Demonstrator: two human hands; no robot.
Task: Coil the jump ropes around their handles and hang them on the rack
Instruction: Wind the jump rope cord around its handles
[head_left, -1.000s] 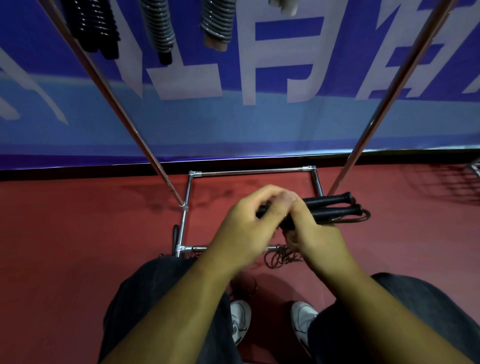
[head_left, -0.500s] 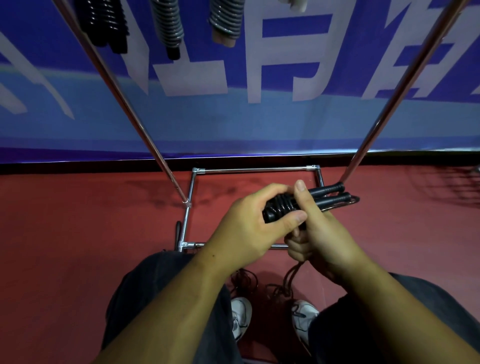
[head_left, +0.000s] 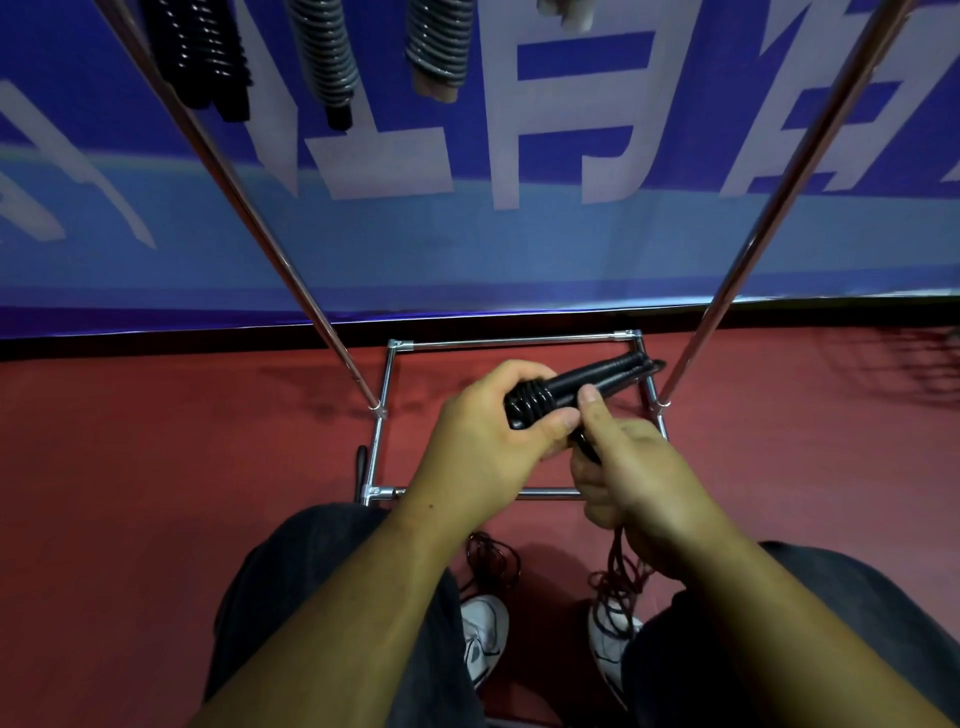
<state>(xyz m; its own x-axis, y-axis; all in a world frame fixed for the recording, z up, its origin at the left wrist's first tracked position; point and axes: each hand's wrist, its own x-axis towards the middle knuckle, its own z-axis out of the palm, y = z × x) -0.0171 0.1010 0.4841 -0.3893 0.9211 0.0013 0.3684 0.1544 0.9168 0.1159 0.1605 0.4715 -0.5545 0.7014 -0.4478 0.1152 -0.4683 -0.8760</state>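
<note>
Left hand (head_left: 483, 441) grips paired black handles (head_left: 597, 382) at the coils (head_left: 530, 402); right hand (head_left: 628, 478) pinches the trailing rope (head_left: 618, 566). Slack would likely let coils unwind.

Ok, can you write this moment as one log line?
step: coiling rope on handles | left hand: grips handles | right hand: holds rope | rack: coiled ropes hang | state: not hung yet

Dim indoor light, soft shadows, wide-angle bending at edges, sharp centre
</note>
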